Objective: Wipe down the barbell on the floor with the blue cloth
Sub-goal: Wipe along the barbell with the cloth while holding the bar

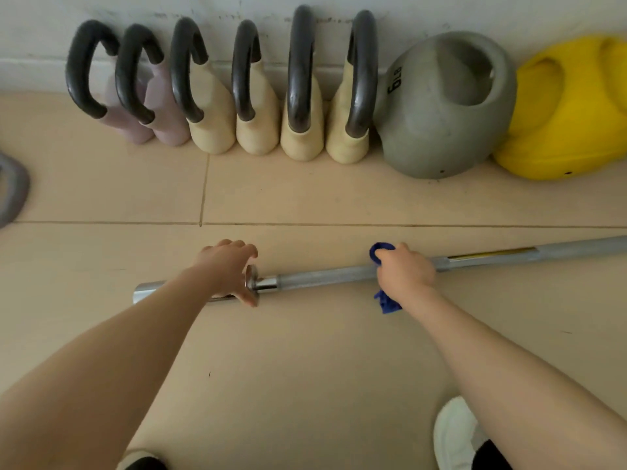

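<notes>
A steel barbell (325,275) lies across the tiled floor, running from its chrome sleeve at the left up to the right edge of the view. My right hand (405,270) is closed around the shaft with the blue cloth (386,301) wrapped under it; cloth ends stick out above and below my fingers. My left hand (227,266) rests over the sleeve at the collar, fingers curved down on both sides of the bar, holding it against the floor.
Along the wall stand several kettlebells (258,96) with dark handles, then a grey 6 kg one (441,110) and a yellow one (570,110). A grey object (12,188) sits at the left edge. My white shoes (454,432) are near the bottom.
</notes>
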A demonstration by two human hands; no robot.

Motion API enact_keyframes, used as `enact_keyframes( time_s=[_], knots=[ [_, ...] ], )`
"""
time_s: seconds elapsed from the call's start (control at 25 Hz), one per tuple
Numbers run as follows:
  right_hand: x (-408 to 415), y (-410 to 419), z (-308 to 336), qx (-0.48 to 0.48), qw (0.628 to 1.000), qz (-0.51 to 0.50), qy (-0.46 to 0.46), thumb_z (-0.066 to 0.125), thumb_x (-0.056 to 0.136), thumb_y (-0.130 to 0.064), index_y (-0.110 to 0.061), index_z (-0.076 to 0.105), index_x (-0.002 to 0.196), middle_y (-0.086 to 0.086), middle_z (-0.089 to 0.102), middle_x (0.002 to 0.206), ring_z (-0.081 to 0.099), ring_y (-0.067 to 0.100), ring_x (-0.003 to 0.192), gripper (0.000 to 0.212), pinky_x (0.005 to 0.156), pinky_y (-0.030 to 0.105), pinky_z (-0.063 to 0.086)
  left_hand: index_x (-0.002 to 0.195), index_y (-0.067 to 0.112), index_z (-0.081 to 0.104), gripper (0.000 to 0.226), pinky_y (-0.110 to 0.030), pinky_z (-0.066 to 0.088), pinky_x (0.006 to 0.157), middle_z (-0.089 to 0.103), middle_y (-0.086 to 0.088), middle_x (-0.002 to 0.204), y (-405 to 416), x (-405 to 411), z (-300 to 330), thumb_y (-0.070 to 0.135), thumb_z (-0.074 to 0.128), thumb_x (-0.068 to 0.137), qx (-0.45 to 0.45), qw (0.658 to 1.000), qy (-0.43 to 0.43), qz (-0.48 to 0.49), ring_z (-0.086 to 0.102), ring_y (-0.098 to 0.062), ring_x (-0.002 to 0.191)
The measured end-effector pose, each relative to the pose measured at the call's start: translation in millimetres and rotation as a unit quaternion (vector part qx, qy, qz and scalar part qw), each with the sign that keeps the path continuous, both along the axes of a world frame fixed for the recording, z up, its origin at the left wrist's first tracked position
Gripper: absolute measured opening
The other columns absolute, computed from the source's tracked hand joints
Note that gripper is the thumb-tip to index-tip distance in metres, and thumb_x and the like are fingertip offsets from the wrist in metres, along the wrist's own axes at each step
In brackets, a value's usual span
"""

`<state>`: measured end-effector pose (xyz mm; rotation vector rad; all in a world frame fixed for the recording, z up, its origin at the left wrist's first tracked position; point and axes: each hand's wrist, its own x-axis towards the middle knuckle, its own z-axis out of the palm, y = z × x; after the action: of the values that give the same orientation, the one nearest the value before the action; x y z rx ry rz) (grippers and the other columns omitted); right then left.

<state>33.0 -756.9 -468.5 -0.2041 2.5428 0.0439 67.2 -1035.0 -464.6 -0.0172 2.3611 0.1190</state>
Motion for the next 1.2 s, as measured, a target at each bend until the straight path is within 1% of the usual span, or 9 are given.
enact_keyframes(
  time_s=[0.12,0.28,0.4,0.52,0.6,0.8,0.92,1.0,1.2],
  knots=[
    [-6.6,16.8,1.5,0.013,0.995,-0.098,0.002,0.037,0.094,-0.013,-0.017,0.052,0.110,0.008,0.046,0.100,0.050,0.019,0.064,0.023,0.043,0.016,0.034,0.137,0.026,0.035,0.095,-0.034,0.041,0.096,0.049,0.006,0.134,-1.8,-6.9,10.5,0.058,0.079,0.058,-0.032,0.999,0.019,0.016,0.044,-0.019,0.126],
    [15.4,-27.6,1.8,-0.108,0.991,0.073,-0.036,0.041,0.092,-0.015,-0.014,0.050,0.117,0.015,0.047,0.118,0.056,0.035,0.096,0.027,0.069,0.035,0.042,0.141,0.024,0.032,0.068,-0.032,0.037,0.101,0.042,0.002,0.141,28.7,-5.9,14.2,0.025,0.066,0.082,-0.054,0.992,0.097,-0.056,0.038,-0.020,0.132],
    [-0.6,6.3,-1.2,-0.058,0.992,0.109,0.010,0.051,0.088,-0.015,-0.021,0.047,0.124,0.013,0.046,0.118,0.053,0.035,0.102,0.037,0.072,0.037,0.045,0.135,0.020,0.041,0.046,-0.036,0.041,0.096,0.046,-0.002,0.133,72.6,7.4,1.4,0.017,0.053,0.091,-0.007,0.989,0.135,-0.060,0.045,-0.023,0.124],
    [-24.0,73.9,-2.4,0.057,0.997,-0.015,0.059,0.054,0.087,-0.013,-0.020,0.047,0.124,0.014,0.046,0.118,0.051,0.035,0.105,0.039,0.075,0.038,0.046,0.103,0.014,0.064,0.043,-0.031,0.053,0.061,0.062,-0.006,0.093,99.7,27.5,-15.3,0.014,0.082,0.063,-0.006,0.970,0.232,-0.071,0.065,-0.025,0.082],
    [-25.7,83.4,-3.8,0.038,0.995,-0.068,0.056,0.048,0.090,-0.013,-0.017,0.048,0.123,0.016,0.046,0.119,0.052,0.036,0.104,0.034,0.073,0.036,0.043,0.090,0.009,0.069,0.050,-0.028,0.052,0.049,0.064,-0.008,0.079,104.3,36.1,-19.2,0.000,0.083,0.043,-0.028,0.962,0.264,-0.066,0.066,-0.026,0.066],
    [-22.3,69.4,-8.2,-0.045,0.994,0.086,0.041,0.042,0.092,-0.016,-0.020,0.049,0.122,0.014,0.047,0.121,0.053,0.035,0.103,0.031,0.069,0.036,0.040,0.124,-0.002,0.058,0.080,-0.045,0.052,0.090,0.063,-0.023,0.121,117.1,58.5,-28.6,0.000,0.079,0.047,-0.065,0.973,0.216,-0.036,0.063,-0.038,0.110],
    [-53.1,117.3,-10.6,0.003,0.996,-0.064,0.068,0.040,0.093,-0.014,-0.013,0.051,0.120,0.017,0.051,0.119,0.053,0.037,0.104,0.029,0.073,0.037,0.042,0.149,0.008,0.013,0.079,-0.040,0.015,0.119,0.018,-0.015,0.157,125.2,56.9,-26.5,0.004,0.053,0.081,-0.058,0.983,0.170,0.025,0.018,-0.030,0.146],
    [-49.9,116.7,-11.0,-0.012,0.989,-0.136,0.051,0.038,0.092,-0.011,-0.008,0.049,0.119,0.019,0.050,0.120,0.053,0.037,0.104,0.030,0.073,0.035,0.038,0.150,0.012,-0.004,0.075,-0.036,0.002,0.121,-0.001,-0.009,0.160,129.9,54.8,-22.5,0.003,0.038,0.089,-0.052,0.987,0.143,0.051,-0.001,-0.026,0.148],
    [-22.0,58.4,-10.4,-0.084,0.996,0.029,0.032,0.043,0.091,-0.014,-0.017,0.050,0.120,0.012,0.044,0.123,0.051,0.035,0.103,0.030,0.072,0.036,0.045,0.149,0.013,-0.009,0.074,-0.032,0.007,0.120,-0.007,-0.005,0.160,132.1,44.5,-20.4,-0.001,0.033,0.090,-0.033,0.984,0.155,0.086,-0.007,-0.023,0.148]
  ],
)
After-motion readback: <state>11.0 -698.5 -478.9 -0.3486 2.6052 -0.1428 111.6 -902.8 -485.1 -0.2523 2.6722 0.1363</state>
